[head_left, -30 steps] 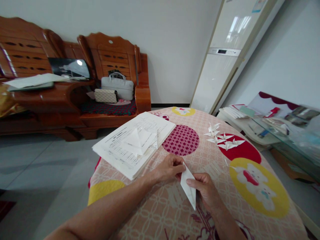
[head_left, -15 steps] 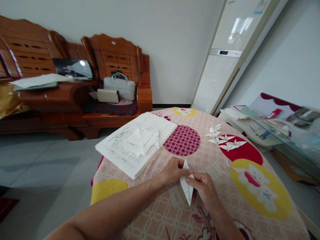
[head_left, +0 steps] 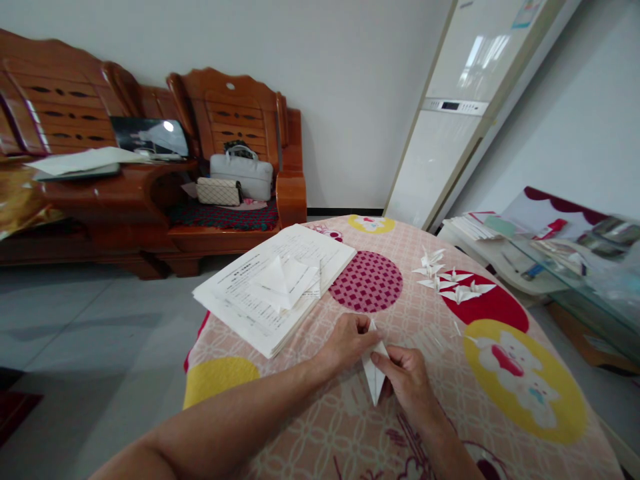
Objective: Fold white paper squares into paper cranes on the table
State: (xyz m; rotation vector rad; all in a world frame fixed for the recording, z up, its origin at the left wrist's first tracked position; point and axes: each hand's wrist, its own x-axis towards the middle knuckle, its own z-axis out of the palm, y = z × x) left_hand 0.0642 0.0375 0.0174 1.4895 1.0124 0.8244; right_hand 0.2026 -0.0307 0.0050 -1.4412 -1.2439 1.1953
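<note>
A white folded paper (head_left: 373, 381), long and diamond-shaped with a crease down its middle, is held between my two hands above the table. My left hand (head_left: 351, 341) pinches its upper part, fingers curled behind and thumb in front. Lower on its right edge, my right hand (head_left: 406, 375) grips it with the thumb on the front face; the other fingers are partly hidden behind. Several finished paper cranes (head_left: 453, 283) stand in a group farther back on the right. Left of my hands, folded white paper pieces (head_left: 286, 283) lie on a stack of printed sheets (head_left: 240, 313).
A patterned cloth covers the round table (head_left: 310, 427). Behind it stand a wooden sofa (head_left: 240, 100) with bags on its seat and a tall air conditioner (head_left: 425, 153). To the right, a glass-topped side table (head_left: 565, 273) holds papers and plastic bags.
The folded paper has tilted slightly, its lower tip shifting a little up and left. Both hands keep their hold, with the thumbs slightly repositioned.
</note>
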